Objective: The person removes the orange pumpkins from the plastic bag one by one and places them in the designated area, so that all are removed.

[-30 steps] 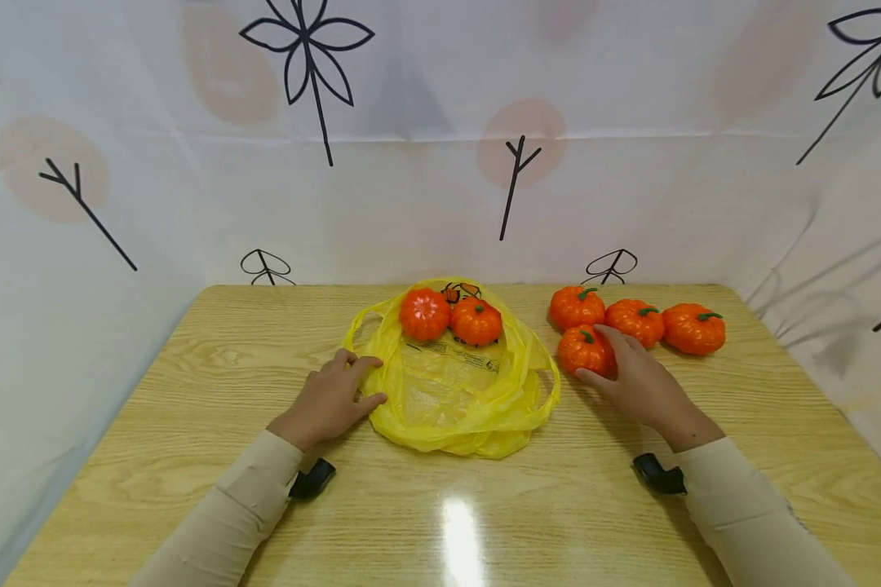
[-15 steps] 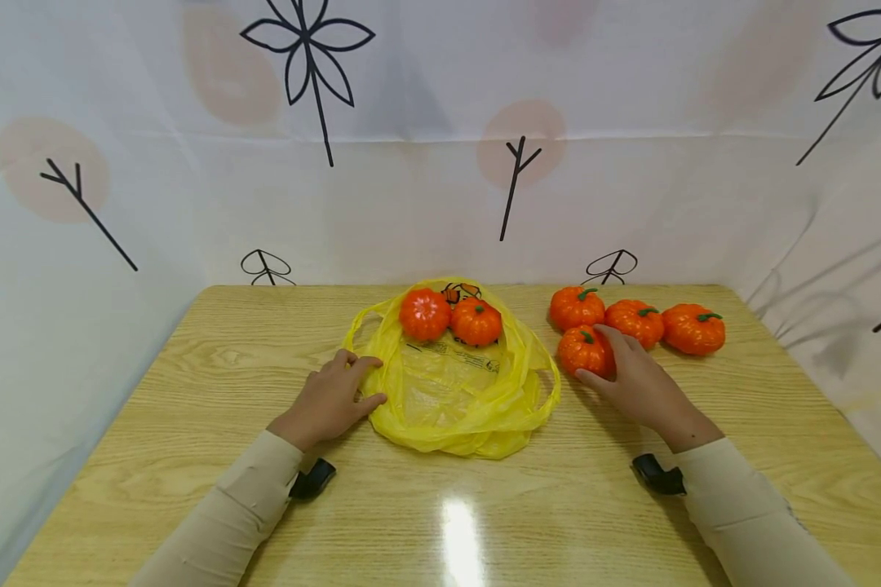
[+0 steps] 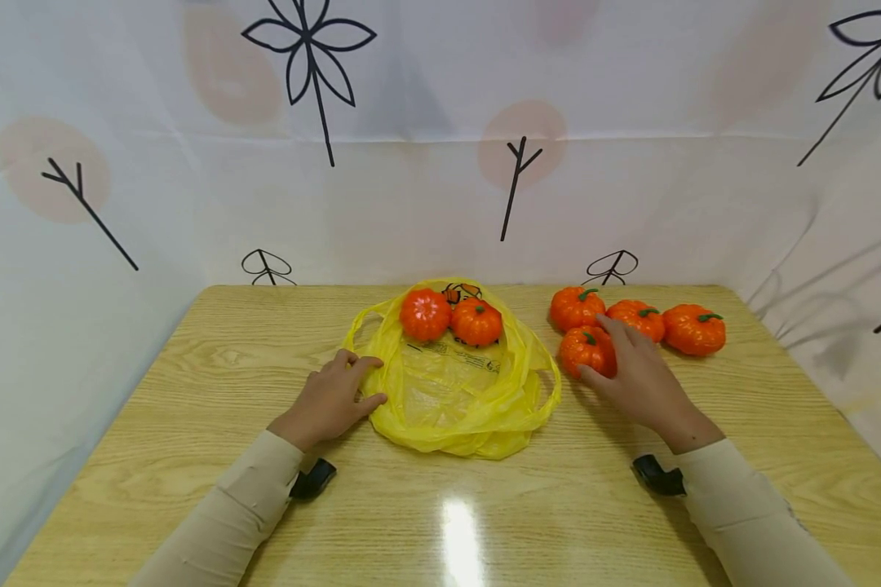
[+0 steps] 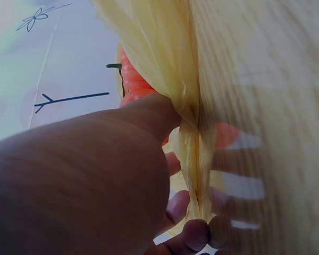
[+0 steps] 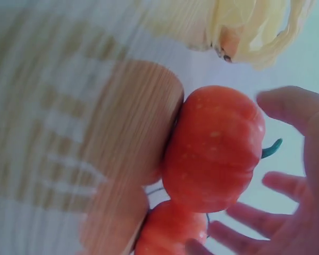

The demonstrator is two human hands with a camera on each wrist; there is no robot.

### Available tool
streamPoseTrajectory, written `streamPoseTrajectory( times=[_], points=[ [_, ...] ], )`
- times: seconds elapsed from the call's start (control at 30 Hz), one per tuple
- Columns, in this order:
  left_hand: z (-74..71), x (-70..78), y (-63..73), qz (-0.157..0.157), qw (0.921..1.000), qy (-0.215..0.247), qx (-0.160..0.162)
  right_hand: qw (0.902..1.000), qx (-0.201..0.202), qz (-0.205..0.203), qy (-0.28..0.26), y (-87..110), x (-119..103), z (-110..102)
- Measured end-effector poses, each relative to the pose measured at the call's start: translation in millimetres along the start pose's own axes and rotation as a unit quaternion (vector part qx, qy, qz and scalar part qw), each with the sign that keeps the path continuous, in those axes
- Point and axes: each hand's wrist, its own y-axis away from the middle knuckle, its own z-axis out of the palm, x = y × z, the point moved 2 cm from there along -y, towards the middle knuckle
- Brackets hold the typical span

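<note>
My left hand lies at the left side of a yellow plastic bag; thumb and fingers touch its edge, apart from each other. In the left wrist view, the bag's crumpled film runs past the thumb and fingers. Two orange toy pumpkins sit at the back of the spread bag. On the right, my right hand is around the nearest pumpkin, which stands on the table. The right wrist view shows the fingers spread beside this pumpkin, the thumb tip close to its upper side.
Three more pumpkins stand behind the nearest one: one at the back left, a middle one and one at the far right. The wooden table ends at a white patterned cloth. Bag handle loops stick out sideways.
My right hand's fingers have opened slightly and shifted a little up and right around the nearest pumpkin, which has barely moved. My left hand and the bag have stayed put.
</note>
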Motion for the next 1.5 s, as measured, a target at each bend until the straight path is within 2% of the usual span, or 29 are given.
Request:
streamPoseTrajectory(
  times=[0.23,0.4,1.5],
  points=[
    [0.1,0.2,0.3,-0.001,1.0,0.001,-0.002,0.994,0.102,-0.038,-0.014,2.4,-14.3,-2.4],
    [-0.2,0.4,0.8,-0.001,1.0,-0.002,-0.002,0.9878,0.14,-0.06,-0.031,2.7,-23.8,-0.1],
    [0.9,-0.6,-1.3,0.0,0.9999,-0.007,-0.008,0.9884,0.109,-0.094,-0.05,-14.9,-62.7,18.5]
  ],
)
